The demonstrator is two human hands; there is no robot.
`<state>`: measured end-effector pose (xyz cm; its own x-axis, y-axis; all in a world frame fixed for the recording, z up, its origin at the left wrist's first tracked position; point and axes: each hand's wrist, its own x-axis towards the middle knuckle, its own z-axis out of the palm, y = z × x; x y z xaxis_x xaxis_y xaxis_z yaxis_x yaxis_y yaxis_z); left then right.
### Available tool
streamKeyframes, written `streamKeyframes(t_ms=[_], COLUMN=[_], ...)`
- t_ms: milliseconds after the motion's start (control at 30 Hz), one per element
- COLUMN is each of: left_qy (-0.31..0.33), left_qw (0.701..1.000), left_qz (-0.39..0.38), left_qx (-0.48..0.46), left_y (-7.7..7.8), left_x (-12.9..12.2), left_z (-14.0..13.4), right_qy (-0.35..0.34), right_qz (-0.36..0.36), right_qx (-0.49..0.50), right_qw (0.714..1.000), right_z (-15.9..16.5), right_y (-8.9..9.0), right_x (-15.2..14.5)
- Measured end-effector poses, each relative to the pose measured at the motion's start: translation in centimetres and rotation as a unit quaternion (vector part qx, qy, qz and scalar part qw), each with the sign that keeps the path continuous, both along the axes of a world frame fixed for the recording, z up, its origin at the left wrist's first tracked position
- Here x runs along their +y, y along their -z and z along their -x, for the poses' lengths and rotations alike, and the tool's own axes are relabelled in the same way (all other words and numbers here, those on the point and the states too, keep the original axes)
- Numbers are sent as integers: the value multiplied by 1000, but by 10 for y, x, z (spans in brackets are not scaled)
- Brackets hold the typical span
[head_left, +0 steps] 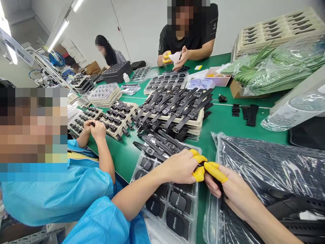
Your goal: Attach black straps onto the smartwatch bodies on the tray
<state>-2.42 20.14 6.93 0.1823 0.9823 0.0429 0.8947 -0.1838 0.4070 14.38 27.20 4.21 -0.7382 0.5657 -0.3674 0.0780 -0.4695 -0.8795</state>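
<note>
My left hand (pixel 186 166) and my right hand (pixel 225 184) meet above the tray's right edge, yellow finger cots on their fingertips. Between them they pinch a black watch strap (pixel 201 164), mostly covered by the fingers; whether a watch body is joined to it I cannot tell. Under my left forearm lies a clear plastic tray (pixel 164 217) with square black watch bodies (pixel 177 200) in its pockets. Several watches with straps (pixel 162 144) lie across its far end. Beside my right hand rests a clear bag (pixel 266 162) packed with black straps.
Beyond the tray rises a stack of cream trays loaded with strapped watches (pixel 172 108). A co-worker's hands (pixel 96 128) hold a small dark piece at left; another person (pixel 188 37) sits opposite. Loose black straps (pixel 250 114) and a clear plastic container (pixel 294 110) are at right.
</note>
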Motion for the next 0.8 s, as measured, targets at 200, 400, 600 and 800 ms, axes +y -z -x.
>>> streamKeyframes(t_ms=[200, 400, 600, 800], left_qy=[5, -2, 1, 9], left_qw=[1000, 995, 996, 999], left_qz=[2, 20, 1, -1], left_qx=[-18, -93, -90, -51], left_y=[-3, -6, -2, -1], left_x=[0, 0, -1, 0], left_z=[1, 2, 2, 3], right_qy=[-9, -6, 7, 4], right_qz=[6, 20, 71, 127], right_qx=[-10, 3, 45, 46], right_qw=[1000, 1000, 996, 991], right_z=[0, 0, -3, -1], right_y=[5, 2, 2, 8], right_x=[-1, -1, 0, 3])
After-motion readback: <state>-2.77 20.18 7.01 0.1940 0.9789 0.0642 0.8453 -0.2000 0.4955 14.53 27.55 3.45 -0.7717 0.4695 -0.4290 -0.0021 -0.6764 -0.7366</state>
